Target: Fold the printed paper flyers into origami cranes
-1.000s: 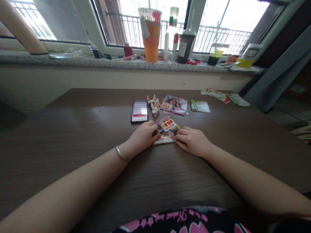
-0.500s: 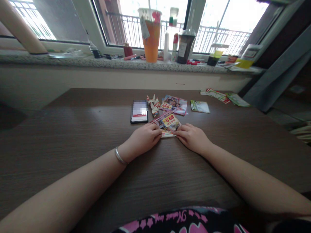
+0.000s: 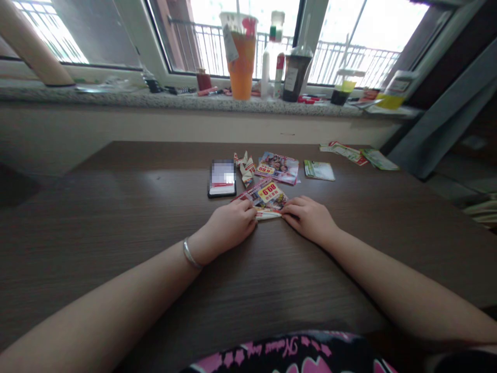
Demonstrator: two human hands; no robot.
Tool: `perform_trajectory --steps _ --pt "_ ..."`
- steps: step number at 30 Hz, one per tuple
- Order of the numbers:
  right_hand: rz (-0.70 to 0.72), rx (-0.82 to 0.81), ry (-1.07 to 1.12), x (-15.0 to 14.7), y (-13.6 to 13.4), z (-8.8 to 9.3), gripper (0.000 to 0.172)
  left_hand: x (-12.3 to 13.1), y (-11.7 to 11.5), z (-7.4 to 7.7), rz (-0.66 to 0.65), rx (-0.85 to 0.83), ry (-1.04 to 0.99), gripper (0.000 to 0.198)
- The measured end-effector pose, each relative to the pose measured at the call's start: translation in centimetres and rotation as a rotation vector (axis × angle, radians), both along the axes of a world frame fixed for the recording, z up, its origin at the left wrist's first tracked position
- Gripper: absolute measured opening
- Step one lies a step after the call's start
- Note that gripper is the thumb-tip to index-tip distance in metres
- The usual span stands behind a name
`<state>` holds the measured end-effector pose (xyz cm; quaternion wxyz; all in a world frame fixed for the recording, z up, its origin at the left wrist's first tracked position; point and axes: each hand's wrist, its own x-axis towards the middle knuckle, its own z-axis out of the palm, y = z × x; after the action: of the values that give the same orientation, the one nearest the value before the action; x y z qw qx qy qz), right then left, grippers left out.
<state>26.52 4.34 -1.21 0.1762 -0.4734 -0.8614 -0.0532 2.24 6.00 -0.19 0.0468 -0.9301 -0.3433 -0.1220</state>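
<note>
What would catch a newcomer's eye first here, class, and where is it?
The tall cup of orange drink stands out on the windowsill, against the bright window. Below, at the brown table, the left hand and right hand hold a colourful leaflet between them.

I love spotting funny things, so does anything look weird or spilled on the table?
Yes: blocky squares hide the upper part of the phone, so that part can't be read. The leaflet between the left hand and right hand has its price upside down. I see no spill.
</note>
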Motion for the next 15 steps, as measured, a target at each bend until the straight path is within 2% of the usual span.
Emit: perform_trajectory --steps 15 --pt "0.009 -0.007 0.064 0.19 0.48 -0.56 0.022 0.08 -0.35 0.01 0.033 0.028 0.057 0.025"
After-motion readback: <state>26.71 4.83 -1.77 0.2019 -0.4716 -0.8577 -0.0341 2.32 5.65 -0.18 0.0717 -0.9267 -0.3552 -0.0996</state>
